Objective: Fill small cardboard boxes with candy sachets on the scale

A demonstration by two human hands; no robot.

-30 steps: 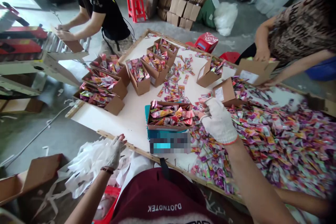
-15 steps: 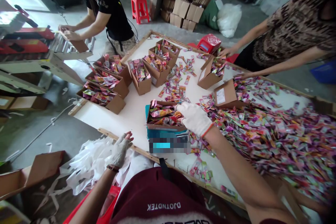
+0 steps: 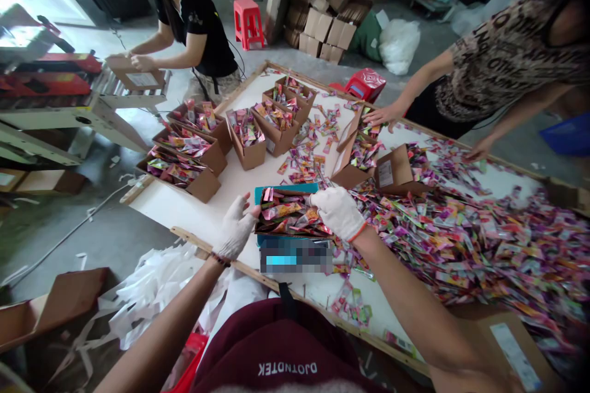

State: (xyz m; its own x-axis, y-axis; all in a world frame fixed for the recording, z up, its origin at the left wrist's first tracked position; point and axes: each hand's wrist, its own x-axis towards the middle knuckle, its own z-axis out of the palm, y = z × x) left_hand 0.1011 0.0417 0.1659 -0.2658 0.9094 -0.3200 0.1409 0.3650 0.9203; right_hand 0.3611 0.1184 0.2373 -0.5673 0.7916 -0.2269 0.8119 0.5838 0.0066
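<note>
A: Position of both hands, please.

B: Left hand (image 3: 235,228), gloved, fingers spread apart and holding nothing, lies against the left end of the small carton (image 3: 290,214). Right hand (image 3: 338,212), also gloved, rests on the carton's right end with fingers curled over the rim; whether they pinch a sachet, I cannot tell.

A: Carton location?

B: It sits on the teal scale (image 3: 282,189) near the front edge of the table (image 3: 230,193), filled with coloured sachets. The scale's display is blurred.

A: Clearance around it?

B: To the left, bare white surface runs out to the wooden rim (image 3: 203,237). To the right, the sachet heap (image 3: 483,239) begins just beside the right wrist and covers most of that side. Behind, loose sachets (image 3: 306,159) lie scattered, then two open boxes (image 3: 373,163) stand near.

A: Further obstructions?

B: A row of filled cartons (image 3: 193,147) lines the far left corner, well apart from the hands. A co-worker's hand (image 3: 380,115) rests on the far box. Another person (image 3: 193,24) holds a flat box (image 3: 136,73) at the roller conveyor (image 3: 69,104), off the table.
</note>
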